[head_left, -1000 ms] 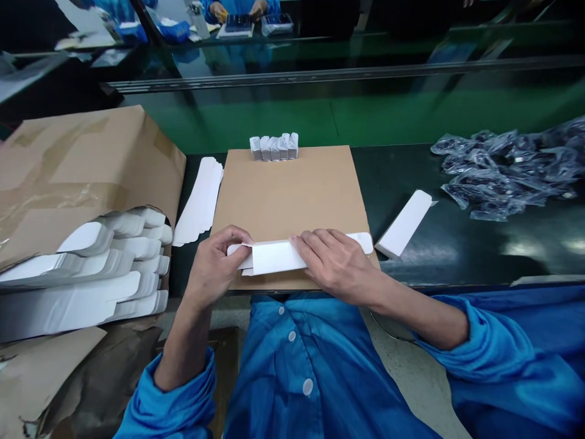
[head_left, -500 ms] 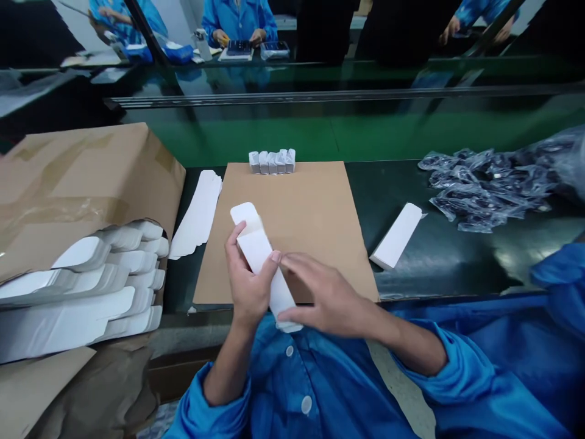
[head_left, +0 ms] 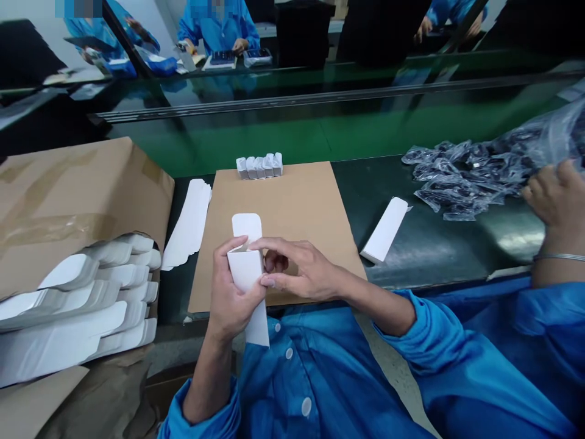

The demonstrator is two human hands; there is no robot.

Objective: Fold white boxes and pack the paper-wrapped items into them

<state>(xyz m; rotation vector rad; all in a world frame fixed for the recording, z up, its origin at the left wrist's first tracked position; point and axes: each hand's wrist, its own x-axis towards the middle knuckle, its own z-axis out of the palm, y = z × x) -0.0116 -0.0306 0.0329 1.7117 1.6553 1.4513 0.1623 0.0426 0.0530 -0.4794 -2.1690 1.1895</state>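
A narrow white cardboard box (head_left: 247, 268) stands nearly upright in front of my chest, its top end open and a rounded flap sticking up. My left hand (head_left: 233, 296) is wrapped round it from the left, thumb across the front. My right hand (head_left: 297, 268) grips its right edge, the index finger at the open top and the thumb against the side; the other fingers are curled. The box's inside is mostly hidden. Beneath both hands lies a brown cardboard sheet (head_left: 297, 201).
A large carton (head_left: 82, 195) holding several flat white box blanks (head_left: 114, 274) stands left, beside loose blanks (head_left: 189, 222). Small wrapped pieces (head_left: 259, 166) line the sheet's far edge. Right are another white box (head_left: 386, 231), bagged dark items (head_left: 470, 177) and a co-worker's hand (head_left: 555, 195).
The box has turned more upright, its open end toward me. My right hand has moved from its lower end to the top. A co-worker's hand has appeared at the bagged items.
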